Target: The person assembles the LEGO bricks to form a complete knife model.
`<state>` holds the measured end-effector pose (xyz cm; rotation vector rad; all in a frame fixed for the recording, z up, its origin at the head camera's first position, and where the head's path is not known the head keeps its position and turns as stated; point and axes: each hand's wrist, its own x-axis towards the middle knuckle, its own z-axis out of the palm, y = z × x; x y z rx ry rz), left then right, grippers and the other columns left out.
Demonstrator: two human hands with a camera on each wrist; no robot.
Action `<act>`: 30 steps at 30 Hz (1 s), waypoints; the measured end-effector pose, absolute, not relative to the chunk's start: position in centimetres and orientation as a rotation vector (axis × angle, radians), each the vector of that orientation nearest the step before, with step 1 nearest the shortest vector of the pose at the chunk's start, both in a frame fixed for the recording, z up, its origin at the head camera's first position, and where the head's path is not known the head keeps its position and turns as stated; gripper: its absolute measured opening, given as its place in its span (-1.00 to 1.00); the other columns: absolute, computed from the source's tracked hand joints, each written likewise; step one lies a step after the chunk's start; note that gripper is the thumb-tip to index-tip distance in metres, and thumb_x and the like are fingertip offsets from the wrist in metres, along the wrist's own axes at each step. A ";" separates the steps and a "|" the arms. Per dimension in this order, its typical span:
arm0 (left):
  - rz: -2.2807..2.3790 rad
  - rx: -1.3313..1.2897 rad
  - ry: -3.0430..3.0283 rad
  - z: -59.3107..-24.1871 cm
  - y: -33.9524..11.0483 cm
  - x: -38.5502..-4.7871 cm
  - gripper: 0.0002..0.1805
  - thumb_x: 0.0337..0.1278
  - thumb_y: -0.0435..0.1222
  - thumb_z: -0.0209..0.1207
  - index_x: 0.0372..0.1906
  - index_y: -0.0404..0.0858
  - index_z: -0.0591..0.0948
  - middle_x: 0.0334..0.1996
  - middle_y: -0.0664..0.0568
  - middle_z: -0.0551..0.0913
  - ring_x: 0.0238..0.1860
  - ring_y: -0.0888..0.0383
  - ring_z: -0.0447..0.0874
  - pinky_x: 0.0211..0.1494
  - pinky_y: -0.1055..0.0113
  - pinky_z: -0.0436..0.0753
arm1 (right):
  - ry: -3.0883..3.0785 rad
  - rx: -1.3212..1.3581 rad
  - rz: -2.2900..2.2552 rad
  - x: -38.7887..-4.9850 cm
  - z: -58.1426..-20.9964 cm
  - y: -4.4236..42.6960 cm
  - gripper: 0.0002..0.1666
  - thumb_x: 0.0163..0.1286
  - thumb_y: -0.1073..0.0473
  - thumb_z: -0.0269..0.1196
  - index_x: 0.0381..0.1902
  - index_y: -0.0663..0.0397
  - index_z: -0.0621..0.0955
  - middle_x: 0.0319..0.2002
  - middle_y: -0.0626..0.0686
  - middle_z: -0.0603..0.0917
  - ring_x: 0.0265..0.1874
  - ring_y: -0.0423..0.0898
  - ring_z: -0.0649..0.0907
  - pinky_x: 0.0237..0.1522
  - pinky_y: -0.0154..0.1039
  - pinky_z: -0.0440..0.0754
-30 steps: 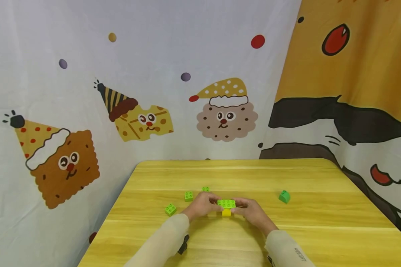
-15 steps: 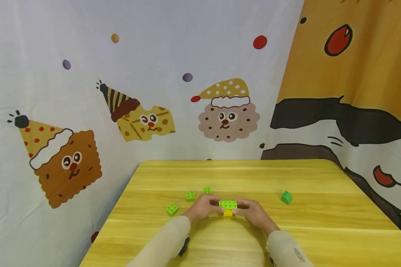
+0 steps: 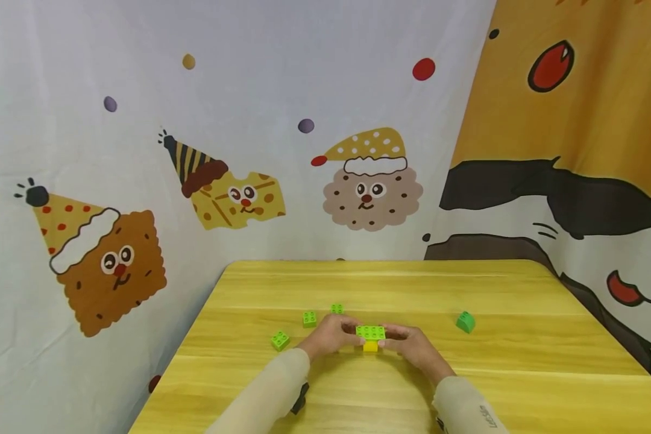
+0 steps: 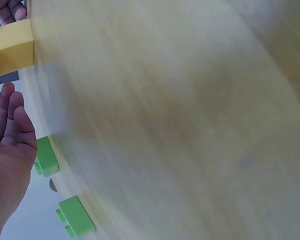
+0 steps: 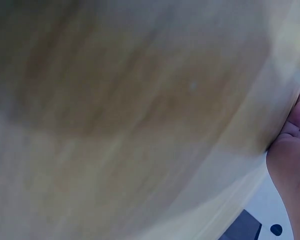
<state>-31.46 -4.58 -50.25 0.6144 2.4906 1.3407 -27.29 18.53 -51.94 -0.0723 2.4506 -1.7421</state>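
A bright green brick (image 3: 371, 333) with rows of studs sits on top of a yellow brick (image 3: 371, 347) in the head view. My left hand (image 3: 331, 335) pinches the green brick's left end between thumb and fingers. At its right end, my right hand (image 3: 413, 345) pinches it likewise. In the left wrist view the yellow brick (image 4: 15, 48) stands on the table, with only an edge of the green one showing. The right wrist view catches part of the right hand (image 5: 294, 145), and the green brick is out of its sight.
Left of the hands lie small light green bricks (image 3: 280, 340), several studs on each; another small brick (image 3: 309, 319) and a partly hidden one (image 3: 337, 308) sit farther back. A darker green curved brick (image 3: 465, 322) lies at right on the wooden table (image 3: 390, 283). A printed curtain hangs behind.
The head view has shifted slightly, so everything appears a little farther right. Both hands keep their hold on the green brick, with no clear movement against the table.
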 end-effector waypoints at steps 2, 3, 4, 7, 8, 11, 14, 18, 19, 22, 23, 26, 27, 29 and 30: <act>1.331 0.621 2.502 -50.2 -4.5 -31.4 -0.74 0.11 -0.14 0.42 -0.08 -0.05 0.75 -0.33 0.24 0.64 -0.31 0.23 0.54 -0.26 0.31 0.55 | 2.450 -0.064 -1.744 -27.3 -52.0 18.6 -0.36 0.26 0.02 0.44 0.25 0.15 0.59 0.14 0.19 0.63 0.05 0.05 0.62 -0.01 -0.05 0.60; 1.326 0.625 2.507 -50.2 -4.5 -31.4 -0.74 0.11 -0.14 0.42 -0.08 -0.06 0.75 -0.34 0.24 0.64 -0.31 0.23 0.54 -0.27 0.31 0.55 | 2.444 -0.056 -1.747 -27.3 -51.9 18.6 -0.36 0.25 0.02 0.44 0.25 0.13 0.59 0.13 0.18 0.63 0.05 0.05 0.61 -0.02 -0.06 0.60; 1.322 0.627 2.511 -50.1 -4.5 -31.4 -0.74 0.11 -0.14 0.42 -0.08 -0.06 0.75 -0.34 0.24 0.63 -0.31 0.23 0.53 -0.27 0.32 0.55 | 2.443 -0.051 -1.751 -27.2 -51.9 18.6 -0.36 0.25 0.02 0.44 0.24 0.13 0.59 0.13 0.18 0.64 0.04 0.04 0.61 -0.03 -0.07 0.60; 1.322 0.628 2.517 -50.0 -4.4 -31.3 -0.72 0.11 -0.15 0.42 -0.06 -0.09 0.75 -0.34 0.23 0.63 -0.32 0.23 0.52 -0.28 0.32 0.54 | 2.437 -0.032 -1.770 -27.2 -52.0 18.6 -0.37 0.23 0.02 0.45 0.23 0.12 0.61 0.11 0.16 0.65 0.03 0.03 0.62 -0.03 -0.07 0.59; 1.324 0.626 2.517 -50.0 -4.4 -31.3 -0.71 0.12 -0.15 0.42 -0.05 -0.10 0.75 -0.34 0.22 0.63 -0.31 0.23 0.52 -0.28 0.33 0.54 | 2.437 -0.028 -1.775 -27.2 -51.9 18.5 -0.37 0.23 0.02 0.46 0.22 0.12 0.61 0.11 0.15 0.65 0.03 0.02 0.62 -0.03 -0.06 0.59; 1.328 0.628 2.522 -50.1 -4.4 -31.2 -0.69 0.12 -0.15 0.42 -0.03 -0.11 0.74 -0.33 0.22 0.62 -0.30 0.23 0.52 -0.27 0.34 0.54 | 2.434 -0.024 -1.787 -27.1 -51.9 18.5 -0.37 0.23 0.04 0.46 0.22 0.15 0.61 0.10 0.15 0.66 0.02 0.01 0.62 -0.03 -0.07 0.59; 1.335 0.631 2.527 -50.2 -4.5 -31.2 -0.65 0.11 -0.14 0.43 0.00 -0.13 0.72 -0.32 0.21 0.61 -0.28 0.23 0.53 -0.24 0.32 0.55 | 2.431 -0.018 -1.800 -27.2 -51.9 18.4 -0.38 0.22 0.06 0.47 0.20 0.16 0.62 0.09 0.16 0.67 0.01 0.00 0.63 -0.04 -0.07 0.58; 1.365 0.631 2.510 -50.3 -4.7 -31.2 -0.50 0.10 -0.15 0.44 0.14 -0.23 0.65 -0.27 0.17 0.60 -0.23 0.21 0.54 -0.16 0.27 0.57 | 2.430 -0.012 -1.810 -27.2 -51.9 18.3 -0.40 0.21 0.09 0.47 0.19 0.17 0.63 0.09 0.17 0.66 0.02 0.01 0.63 -0.02 -0.06 0.59; 1.374 0.629 2.502 -50.4 -4.8 -31.2 -0.46 0.10 -0.15 0.43 0.18 -0.25 0.62 -0.26 0.16 0.60 -0.22 0.20 0.54 -0.13 0.26 0.58 | 2.435 -0.008 -1.805 -27.2 -51.9 18.3 -0.39 0.21 0.08 0.47 0.19 0.16 0.63 0.10 0.16 0.66 0.02 0.01 0.63 -0.01 -0.06 0.59; 1.411 0.608 2.467 -50.2 -5.2 -31.2 -0.37 0.12 -0.15 0.42 0.28 -0.25 0.54 -0.20 0.13 0.59 -0.17 0.19 0.53 -0.10 0.25 0.57 | 2.437 -0.014 -1.800 -27.2 -52.0 18.2 -0.38 0.22 0.08 0.47 0.21 0.16 0.62 0.10 0.17 0.66 0.02 0.01 0.63 -0.01 -0.07 0.59; 1.427 0.600 2.453 -50.1 -5.4 -31.1 -0.36 0.12 -0.15 0.42 0.30 -0.25 0.53 -0.19 0.12 0.59 -0.16 0.18 0.53 -0.09 0.24 0.57 | 2.433 -0.019 -1.804 -27.2 -52.0 18.2 -0.38 0.22 0.08 0.47 0.21 0.17 0.61 0.10 0.17 0.66 0.02 0.00 0.63 -0.02 -0.08 0.59; 1.476 0.590 2.416 -49.7 -5.9 -31.0 -0.34 0.14 -0.14 0.41 0.32 -0.25 0.51 -0.13 0.04 0.59 -0.13 0.15 0.53 -0.08 0.23 0.57 | 2.420 -0.047 -1.827 -27.3 -52.1 18.2 -0.38 0.23 0.11 0.46 0.22 0.20 0.60 0.09 0.19 0.66 -0.01 -0.01 0.64 -0.05 -0.12 0.61; 1.494 0.593 2.404 -49.6 -6.0 -31.0 -0.35 0.14 -0.15 0.41 0.32 -0.25 0.51 -0.10 0.00 0.59 -0.12 0.13 0.52 -0.07 0.21 0.58 | 2.417 -0.059 -1.835 -27.3 -52.1 18.3 -0.38 0.24 0.12 0.45 0.22 0.22 0.60 0.09 0.20 0.66 -0.02 -0.01 0.65 -0.07 -0.13 0.61; 1.512 0.598 2.398 -49.4 -6.3 -31.1 -0.36 0.16 -0.15 0.40 0.32 -0.24 0.51 -0.05 -0.07 0.59 -0.10 0.11 0.52 -0.06 0.20 0.58 | 2.407 -0.075 -1.851 -27.3 -52.2 18.3 -0.39 0.24 0.14 0.45 0.21 0.24 0.60 0.08 0.22 0.66 -0.03 0.01 0.65 -0.08 -0.13 0.61; 1.513 0.601 2.404 -49.2 -6.4 -31.2 -0.38 0.17 -0.14 0.39 0.32 -0.22 0.52 -0.03 -0.10 0.59 -0.09 0.10 0.51 -0.05 0.20 0.57 | 2.406 -0.080 -1.854 -27.3 -52.2 18.3 -0.40 0.24 0.15 0.45 0.21 0.25 0.60 0.07 0.23 0.66 -0.03 0.02 0.65 -0.08 -0.12 0.61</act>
